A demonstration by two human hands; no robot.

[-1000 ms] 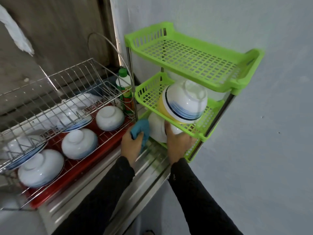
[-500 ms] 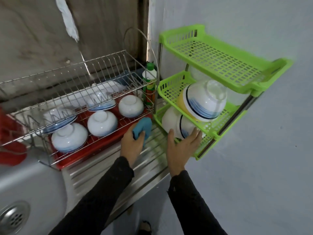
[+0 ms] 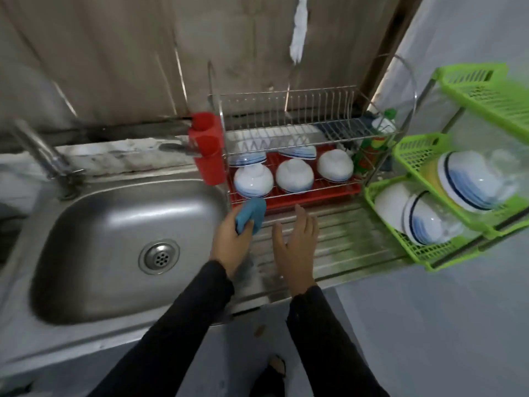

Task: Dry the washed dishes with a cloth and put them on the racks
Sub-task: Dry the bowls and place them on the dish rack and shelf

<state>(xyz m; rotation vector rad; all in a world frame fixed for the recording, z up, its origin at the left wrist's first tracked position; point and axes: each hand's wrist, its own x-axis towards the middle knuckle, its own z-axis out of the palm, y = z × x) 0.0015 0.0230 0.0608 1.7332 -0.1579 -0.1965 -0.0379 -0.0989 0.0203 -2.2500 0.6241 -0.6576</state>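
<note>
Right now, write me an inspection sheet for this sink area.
Surface: ribbed steel draining board beside the sink.
Job's things: blue cloth; three upturned bowls on the red tray of the wire rack; tilted bowls on two shelves of the green rack.
Clutter: red cup hung on the wire rack's end; green bottle between the racks.
Hands: left hand grips the blue cloth; right hand open over the draining board, holding nothing.
Cables: nothing seen.
Surroundings: tap at left; stained wall behind.
</note>
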